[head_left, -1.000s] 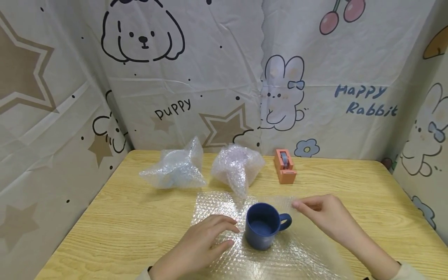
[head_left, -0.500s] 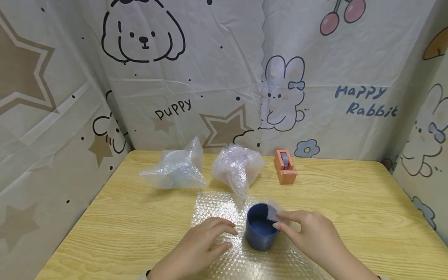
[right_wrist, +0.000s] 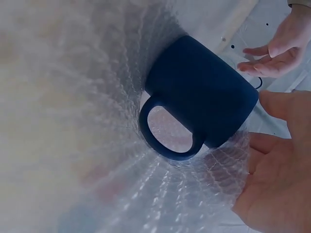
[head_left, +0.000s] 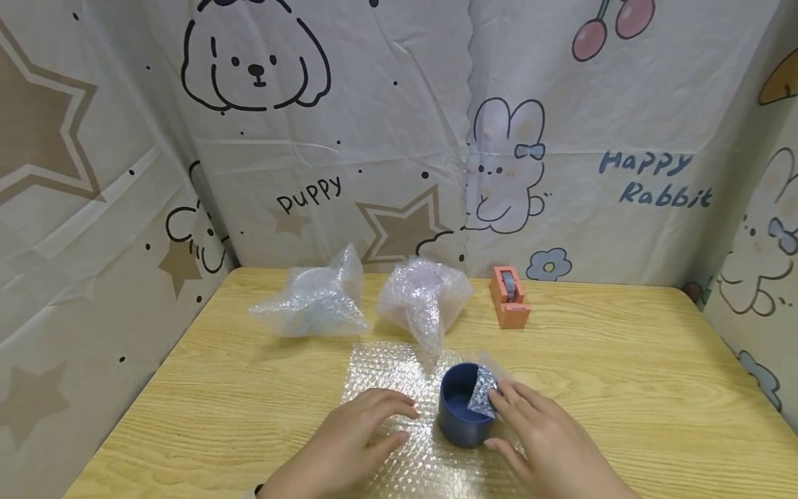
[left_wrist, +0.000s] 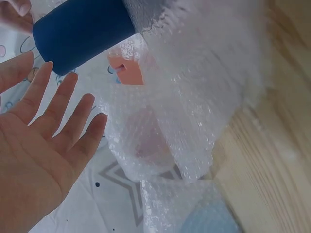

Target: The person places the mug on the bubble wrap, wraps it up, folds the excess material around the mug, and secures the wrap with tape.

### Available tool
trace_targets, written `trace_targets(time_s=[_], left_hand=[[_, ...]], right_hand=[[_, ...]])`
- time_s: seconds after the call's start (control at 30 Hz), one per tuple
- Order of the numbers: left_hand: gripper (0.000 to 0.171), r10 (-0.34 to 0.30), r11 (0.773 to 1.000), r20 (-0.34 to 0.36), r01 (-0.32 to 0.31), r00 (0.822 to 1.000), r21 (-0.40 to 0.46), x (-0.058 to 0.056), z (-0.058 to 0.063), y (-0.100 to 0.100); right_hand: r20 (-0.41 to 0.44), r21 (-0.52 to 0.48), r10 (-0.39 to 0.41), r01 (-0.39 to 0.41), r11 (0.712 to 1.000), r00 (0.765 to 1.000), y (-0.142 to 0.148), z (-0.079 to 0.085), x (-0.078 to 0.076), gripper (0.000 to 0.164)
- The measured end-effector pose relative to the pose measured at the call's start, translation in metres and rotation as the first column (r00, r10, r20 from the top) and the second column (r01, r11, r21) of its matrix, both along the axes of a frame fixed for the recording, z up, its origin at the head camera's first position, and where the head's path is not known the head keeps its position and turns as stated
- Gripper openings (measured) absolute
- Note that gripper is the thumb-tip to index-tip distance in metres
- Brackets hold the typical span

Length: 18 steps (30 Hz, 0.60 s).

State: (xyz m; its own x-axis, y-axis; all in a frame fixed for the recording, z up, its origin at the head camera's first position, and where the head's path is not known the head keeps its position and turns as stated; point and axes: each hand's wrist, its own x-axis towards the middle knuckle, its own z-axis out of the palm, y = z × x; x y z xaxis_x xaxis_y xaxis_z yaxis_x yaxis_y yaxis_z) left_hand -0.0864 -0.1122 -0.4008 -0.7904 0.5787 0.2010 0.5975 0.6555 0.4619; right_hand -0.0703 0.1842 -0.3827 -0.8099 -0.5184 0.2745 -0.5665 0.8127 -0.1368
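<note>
A dark blue mug (head_left: 458, 416) stands upright on a sheet of bubble wrap (head_left: 380, 367). One flap of the wrap (head_left: 482, 394) is folded over the mug's right rim and hangs into its mouth. My right hand (head_left: 542, 433) presses this flap with extended fingers, the thumb apart and close to the mug's side. The mug's handle (right_wrist: 170, 154) shows in the right wrist view, inside the raised wrap, but is covered in the head view. To the left of the mug, my left hand (head_left: 358, 433) hovers with loosely bent fingers and holds nothing.
Behind the sheet sit two bubble-wrapped bundles, one bluish (head_left: 314, 301) and one pinkish (head_left: 424, 298). An orange tape dispenser (head_left: 510, 298) stands to their right. The wooden table (head_left: 630, 346) backs onto a printed cloth (head_left: 399, 125).
My right hand has brought the wrap's right edge leftward over the mug's handle and rim, then loosened its pinch into a flat press. The left hand has barely moved.
</note>
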Motion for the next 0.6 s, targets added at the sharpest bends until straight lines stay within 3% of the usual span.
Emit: trace_targets(time_s=[0.13,0.27,0.47,0.6], left_hand=[[0.029,0.018,1.0,0.034,-0.018,0.999,0.021,-0.002,0.003,-0.004],[0.028,0.062,0.996,0.12,-0.07,0.991,0.06,-0.009,0.006,-0.01],[0.04,0.113,0.981,0.334,-0.159,0.936,0.114,-0.03,0.006,-0.024],[0.054,0.207,0.962,0.35,-0.256,0.914,0.099,-0.045,0.002,-0.033]], right_hand=[[-0.012,0.048,0.036,-0.035,0.998,0.999,0.005,-0.004,0.002,0.065],[-0.032,0.085,0.061,-0.058,0.995,0.998,0.007,-0.007,0.002,0.069],[-0.016,0.102,0.071,-0.069,0.992,0.997,0.008,-0.007,0.002,0.07],[0.057,0.115,0.054,-0.06,0.992,0.997,0.007,-0.005,0.001,0.07]])
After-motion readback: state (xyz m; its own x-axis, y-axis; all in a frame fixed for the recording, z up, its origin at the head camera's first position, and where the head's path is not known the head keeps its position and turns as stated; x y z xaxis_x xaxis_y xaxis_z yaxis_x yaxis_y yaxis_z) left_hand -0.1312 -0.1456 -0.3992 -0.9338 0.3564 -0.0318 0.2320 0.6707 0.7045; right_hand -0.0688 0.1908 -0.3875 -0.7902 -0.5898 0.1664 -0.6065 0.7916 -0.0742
